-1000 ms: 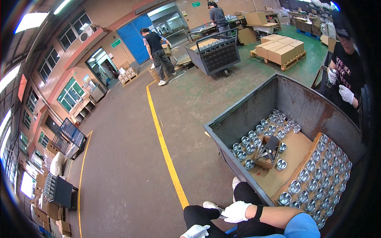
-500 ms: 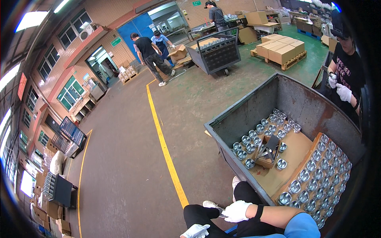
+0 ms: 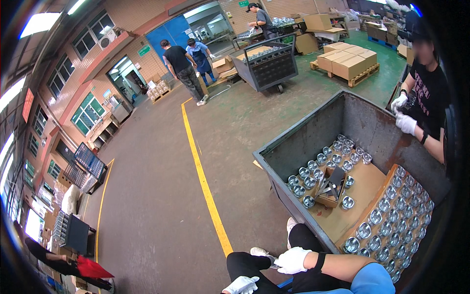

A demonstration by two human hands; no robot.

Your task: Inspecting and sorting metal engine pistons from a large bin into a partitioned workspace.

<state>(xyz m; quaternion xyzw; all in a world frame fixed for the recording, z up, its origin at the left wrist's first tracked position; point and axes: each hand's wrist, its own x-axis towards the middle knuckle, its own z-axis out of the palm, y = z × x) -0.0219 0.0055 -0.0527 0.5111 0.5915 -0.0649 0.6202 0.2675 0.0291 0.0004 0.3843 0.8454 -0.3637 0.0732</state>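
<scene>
My right hand (image 3: 292, 260), in a white glove with a dark wristband behind it, is over my lap beside the metal bin (image 3: 313, 226). Its fingers are drawn together; whether something small is between them cannot be made out. At the lower edge, my left hand (image 3: 241, 285), also gloved, rests on my thigh with its fingers laid out and is partly cut off. Inside the bin, shiny metal pistons (image 3: 348, 202) stand on brown cardboard. More pistons (image 3: 375, 216) fill a raised board on the right. Among them is a small open carton (image 3: 327, 200) holding dark, flat pieces.
Across the bin stands a co-worker (image 3: 425, 93) in white gloves. Farther off are a wheeled cart (image 3: 269, 68), cartons (image 3: 347, 61) on a pallet and several people. A yellow line (image 3: 201, 176) runs along the floor. At far left someone carries something red (image 3: 93, 268).
The co-worker's gloved hands have come down toward the bin's rim. A person with something red has appeared at lower left. People in the background have shifted. My hands have stayed put.
</scene>
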